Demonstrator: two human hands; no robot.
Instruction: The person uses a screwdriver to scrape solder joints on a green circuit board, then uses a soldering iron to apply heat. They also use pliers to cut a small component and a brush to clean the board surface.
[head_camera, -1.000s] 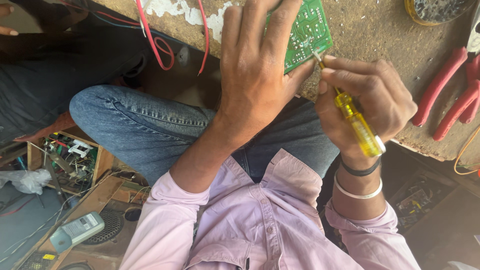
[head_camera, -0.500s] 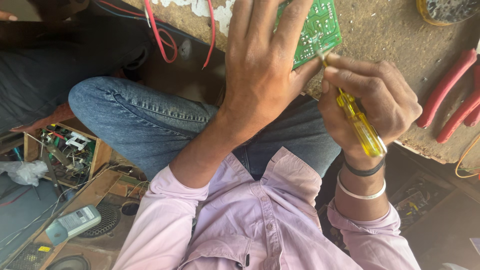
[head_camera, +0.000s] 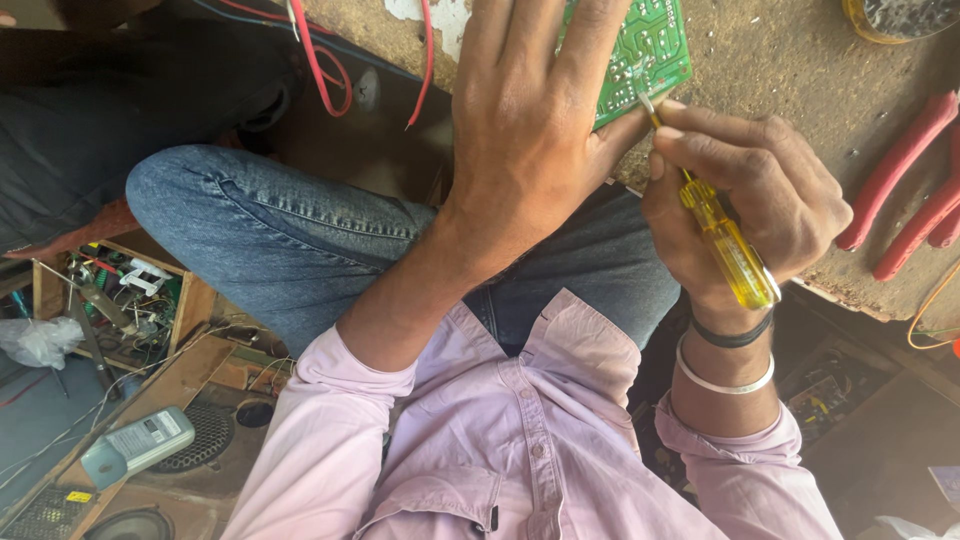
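Green circuit board (head_camera: 640, 55) gripped under the left hand (head_camera: 540, 130), fingers spread across it; right hand (head_camera: 745, 190) beside, pinching a yellow-handled screwdriver (head_camera: 725, 245), tip touching the board's edge.

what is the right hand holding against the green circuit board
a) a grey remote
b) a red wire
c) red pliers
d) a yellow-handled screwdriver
d: the right hand grips a yellow-handled screwdriver with its metal tip on the green circuit board, which the left hand holds.
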